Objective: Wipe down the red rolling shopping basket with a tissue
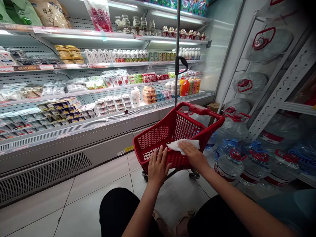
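Note:
A small red shopping cart (158, 133) with a perforated basket stands on the tiled floor. My left hand (158, 166) lies against the near side of the basket, its fingers spread and pointing up over the rim. To its right, my right hand (191, 153) presses a white cloth (195, 143) against the cart's near upper rim. Part of the cloth extends left and right beyond the fingers. The cart's handle (204, 110) rises at the back right.
An open refrigerated display (103, 122) with packaged goods runs along the left and back. Large water bottles (229, 164) crowd the floor at the right beside a white metal rack (274, 93). A dark pole (177, 42) stands behind the cart.

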